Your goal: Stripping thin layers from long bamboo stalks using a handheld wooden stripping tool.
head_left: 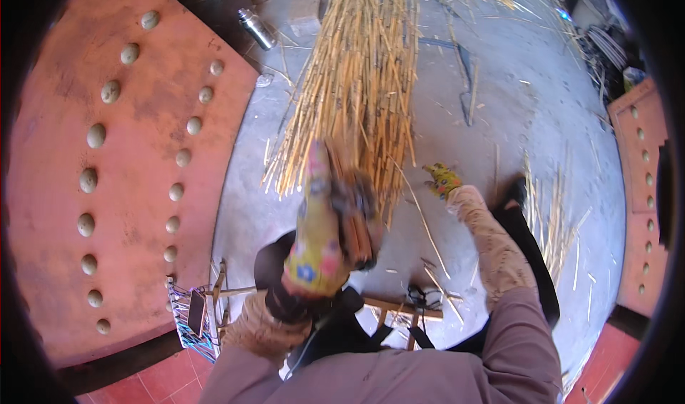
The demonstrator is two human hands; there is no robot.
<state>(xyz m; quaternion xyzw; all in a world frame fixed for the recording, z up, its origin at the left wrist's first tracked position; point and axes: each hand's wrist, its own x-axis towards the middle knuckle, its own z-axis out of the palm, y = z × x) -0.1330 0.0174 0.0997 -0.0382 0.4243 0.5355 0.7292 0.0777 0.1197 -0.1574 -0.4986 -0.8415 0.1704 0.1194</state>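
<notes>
My left hand [317,240], in a yellow flowered glove, is raised close to the camera and blurred. Its fingers are wrapped round a brown wooden-looking tool [357,229] with dark parts; its exact kind is not clear. Below and beyond that hand, a large bundle of straw-coloured reed stalks [364,69] lies on the floor, its cut ends toward me. My right hand [444,181], in a matching glove, is held out over the floor to the right of the bundle. Its fingers are apart, with nothing visible in them.
A big orange studded door panel [135,169] fills the left side. A metal flask [257,29] stands beyond its corner. Loose stalks [553,218] lie at my right, and a thin dark curved tool [469,83] farther off. A low wooden frame [403,306] is near my legs.
</notes>
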